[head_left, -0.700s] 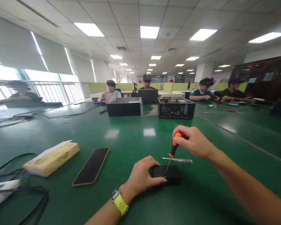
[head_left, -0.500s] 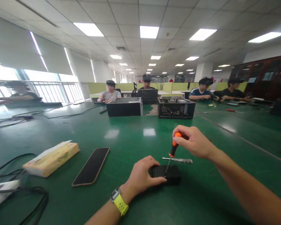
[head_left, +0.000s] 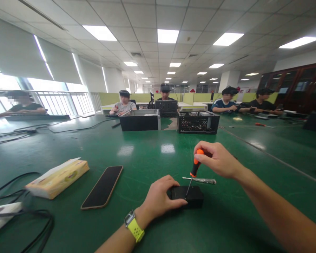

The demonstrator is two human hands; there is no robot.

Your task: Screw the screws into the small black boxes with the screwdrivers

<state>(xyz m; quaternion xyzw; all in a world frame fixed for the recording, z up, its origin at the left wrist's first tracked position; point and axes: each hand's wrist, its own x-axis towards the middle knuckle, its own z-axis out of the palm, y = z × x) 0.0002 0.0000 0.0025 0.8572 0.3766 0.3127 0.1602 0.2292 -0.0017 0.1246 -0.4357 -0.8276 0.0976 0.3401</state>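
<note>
A small black rectangular box (head_left: 195,197) lies on the green table in front of me; I cannot tell what kind of device it is. My left hand (head_left: 162,196) grips its left end, thumb along the near side and fingers at the far side. An orange and black screwdriver (head_left: 196,165) stands tilted above the box, its shaft tip meeting the top face near my left thumb. Closed around the top of the handle is my right hand (head_left: 217,159). Just behind the box lies a second screwdriver with a clear handle (head_left: 204,180), touched by neither hand.
To the left lie a phone (head_left: 102,188), a yellow tissue pack (head_left: 58,179), and black cables (head_left: 42,225) by a white power strip (head_left: 2,218). Farther back stand two open computer cases (head_left: 140,121). Several people sit around the table; another orange screwdriver (head_left: 263,125) lies far right.
My hands, the screwdriver and the black box show almost no movement. Across the table, the people on the right have shifted their arms and heads slightly.
</note>
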